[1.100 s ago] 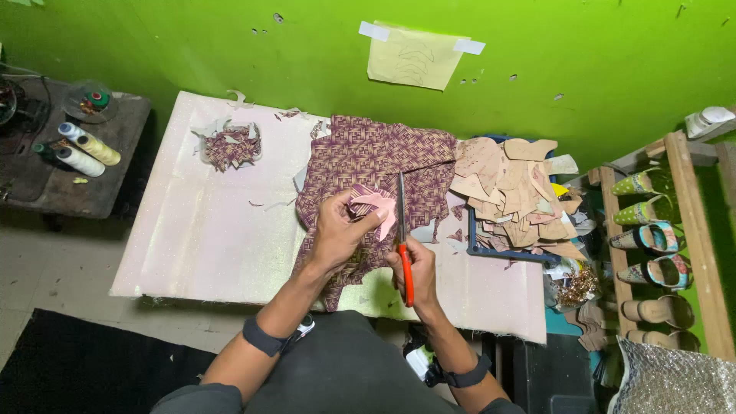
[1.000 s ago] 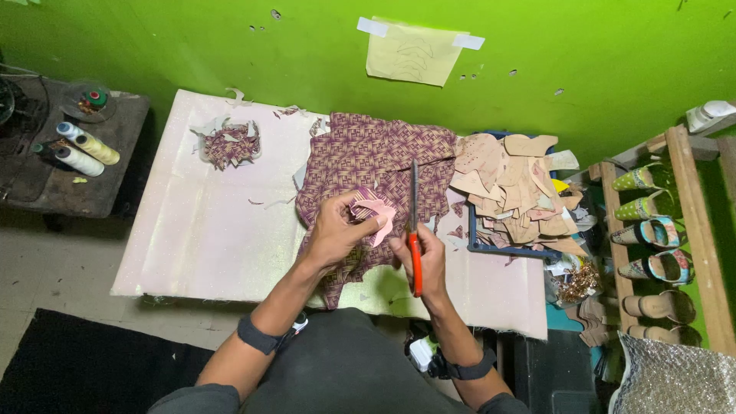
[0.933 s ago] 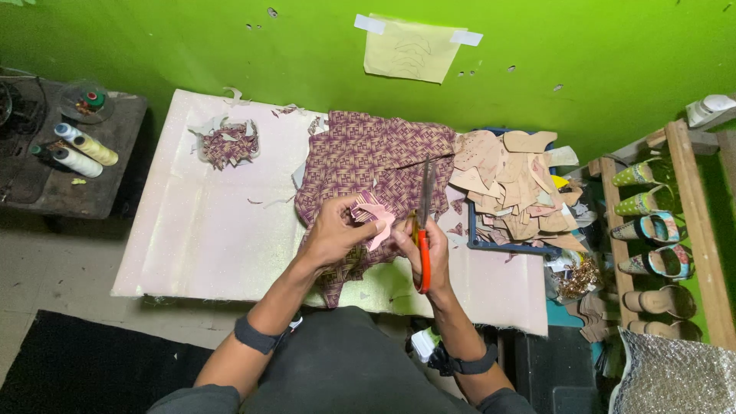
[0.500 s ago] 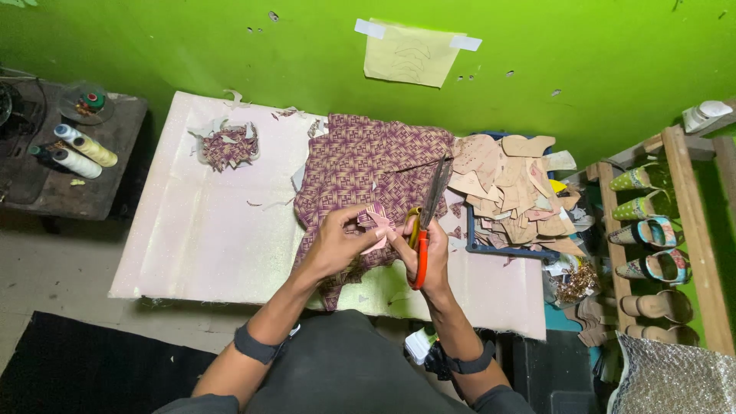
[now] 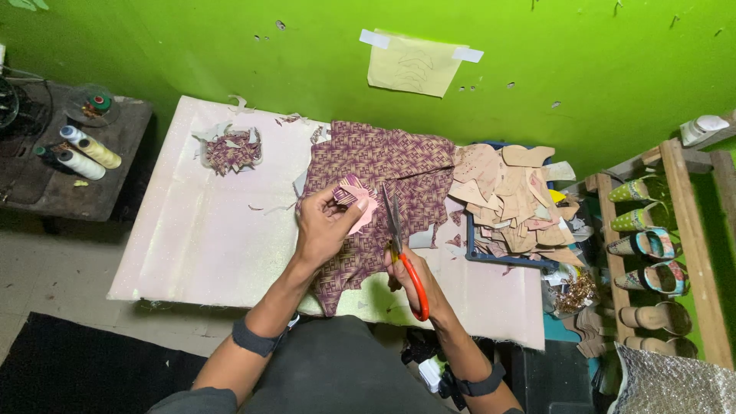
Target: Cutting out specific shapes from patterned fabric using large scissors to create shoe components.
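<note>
The left hand (image 5: 326, 226) pinches the small pink cut piece (image 5: 357, 201) above the patterned fabric (image 5: 383, 172) mid-bench; the right hand (image 5: 410, 272), gripping orange-handled scissors (image 5: 405, 257), has swung their blades back beside it, so trimming looks ongoing.

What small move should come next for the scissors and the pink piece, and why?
Probably bring the scissors in the right hand to the edge of the pink piece and cut. The left hand holds the piece up above the patterned fabric, and the blades point up just beside it.
</note>
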